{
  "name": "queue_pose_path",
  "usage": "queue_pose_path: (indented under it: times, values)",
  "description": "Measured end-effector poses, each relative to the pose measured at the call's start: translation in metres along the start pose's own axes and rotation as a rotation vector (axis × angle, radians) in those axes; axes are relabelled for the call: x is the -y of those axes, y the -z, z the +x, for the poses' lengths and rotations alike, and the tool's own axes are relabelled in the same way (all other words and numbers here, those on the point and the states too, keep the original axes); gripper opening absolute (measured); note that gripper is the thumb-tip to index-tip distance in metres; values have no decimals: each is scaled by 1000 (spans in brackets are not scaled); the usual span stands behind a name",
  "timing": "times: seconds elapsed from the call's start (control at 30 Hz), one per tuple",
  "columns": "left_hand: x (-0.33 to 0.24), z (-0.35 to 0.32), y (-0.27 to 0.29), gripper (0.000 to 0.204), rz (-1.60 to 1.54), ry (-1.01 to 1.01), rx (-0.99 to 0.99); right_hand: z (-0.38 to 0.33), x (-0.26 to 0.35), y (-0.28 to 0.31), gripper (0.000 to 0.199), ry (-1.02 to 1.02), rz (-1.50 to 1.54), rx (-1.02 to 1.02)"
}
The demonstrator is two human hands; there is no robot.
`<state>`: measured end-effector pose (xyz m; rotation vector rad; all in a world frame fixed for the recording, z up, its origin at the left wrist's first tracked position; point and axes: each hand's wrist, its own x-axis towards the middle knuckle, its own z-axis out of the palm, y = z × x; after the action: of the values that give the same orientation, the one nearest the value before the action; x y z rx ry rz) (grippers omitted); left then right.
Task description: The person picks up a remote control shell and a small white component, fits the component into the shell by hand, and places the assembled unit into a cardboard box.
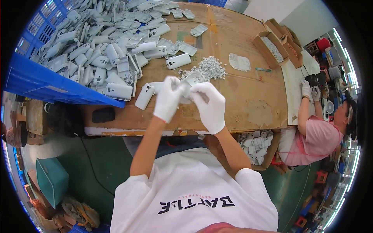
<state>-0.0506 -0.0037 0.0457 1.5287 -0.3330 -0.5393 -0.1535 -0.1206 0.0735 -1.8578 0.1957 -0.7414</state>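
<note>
My left hand (168, 100), in a white glove, is closed around a white plastic casing (189, 82) held just above the cardboard-covered table. The gloved right hand (210, 105) has its fingers pinched together against the casing's right edge; what lies between these fingertips is hidden. Just beyond the casing spreads a heap of tiny white parts (213, 68). Close to my left hand, a smooth white casing (145, 97) lies on the table, with another (178, 61) farther off. A large pile of similar casings (112, 42) fills the far left.
A blue plastic crate (58, 83) borders the pile at the left. Cardboard boxes (271, 47) of small parts stand at the far right, near a white cloth (239, 62) and a green tool (264, 70). Below the table edge sits a box of white pieces (256, 148). A co-worker (318, 132) works at the right.
</note>
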Motion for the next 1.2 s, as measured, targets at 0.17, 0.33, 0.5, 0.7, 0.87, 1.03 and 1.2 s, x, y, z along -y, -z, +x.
queue_pose_path:
  times: [0.17,0.33,0.5,0.7,0.87,1.03,1.2]
  values:
    - [2,-40,-31,40,27,-88,-20,0,-4,8,16,161,-201,-111]
    - [-9,-43,-42,38,288,-187,-114,-1,-1,11,17,262,-494,-51]
    - [-7,-43,-44,34,364,-237,-129,8,9,16,16,30,-349,18]
    - [-15,-41,-29,32,407,-477,-23,8,1,30,16,-212,-282,146]
    - [-14,-31,-21,32,634,-434,68,12,0,31,14,-124,-343,180]
    - [-9,-30,-22,21,533,-452,103,20,-2,40,15,-140,-464,326]
    - [-18,-25,-17,31,573,-346,221,24,5,35,19,-18,-661,379]
